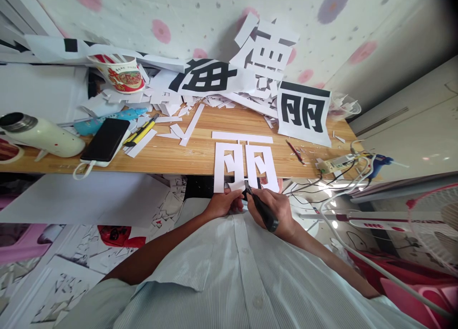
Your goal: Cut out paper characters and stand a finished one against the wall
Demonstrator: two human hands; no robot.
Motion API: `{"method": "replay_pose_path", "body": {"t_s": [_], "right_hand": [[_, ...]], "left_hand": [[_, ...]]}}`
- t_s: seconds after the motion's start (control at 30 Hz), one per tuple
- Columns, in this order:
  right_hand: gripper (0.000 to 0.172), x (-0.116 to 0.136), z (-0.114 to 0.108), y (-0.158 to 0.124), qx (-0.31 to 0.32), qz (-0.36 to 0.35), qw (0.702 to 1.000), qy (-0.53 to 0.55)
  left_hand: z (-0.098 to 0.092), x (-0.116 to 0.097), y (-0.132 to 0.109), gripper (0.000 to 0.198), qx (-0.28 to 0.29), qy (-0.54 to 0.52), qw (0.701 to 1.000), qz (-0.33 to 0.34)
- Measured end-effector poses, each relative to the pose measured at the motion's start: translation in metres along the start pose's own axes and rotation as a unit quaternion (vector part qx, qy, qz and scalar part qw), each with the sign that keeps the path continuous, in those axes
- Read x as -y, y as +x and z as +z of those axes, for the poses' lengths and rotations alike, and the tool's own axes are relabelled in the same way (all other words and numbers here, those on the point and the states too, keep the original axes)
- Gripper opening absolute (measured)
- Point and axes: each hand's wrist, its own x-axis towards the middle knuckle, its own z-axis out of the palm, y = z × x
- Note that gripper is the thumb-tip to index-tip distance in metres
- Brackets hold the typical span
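Note:
A white cut-out of a Chinese character point(219, 164) reaches over the table's front edge toward my body. Pinched at its lower edge, it is held by my left hand point(225, 202), the fingers closed. My right hand point(274, 209) is wrapped round a black-handled utility knife point(264, 210), whose tip touches or nearly touches the cut-out's lower middle. The two hands are close together in front of my shirt. Behind the cut-out, a sheet printed with the same character in black point(306, 110) leans at the back right.
On the wooden table point(200, 150) lie a phone point(106, 139), a yellow cutter point(141, 131), paper strips and a pencil point(295, 152). A bottle point(46, 134) lies left; a paper noodle cup point(119, 74) stands behind. A power strip point(338, 163), cables and blue glue gun point(379, 166) occupy the right.

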Motion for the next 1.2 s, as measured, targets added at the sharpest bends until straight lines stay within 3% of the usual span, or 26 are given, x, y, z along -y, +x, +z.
{"method": "replay_pose_path", "body": {"t_s": [1.2], "right_hand": [[0.013, -0.0001, -0.0096, 0.003, 0.034, 0.006, 0.999, 0.03]], "left_hand": [[0.0027, -0.0087, -0.0082, 0.04, 0.001, 0.002, 1.0, 0.002]]}}
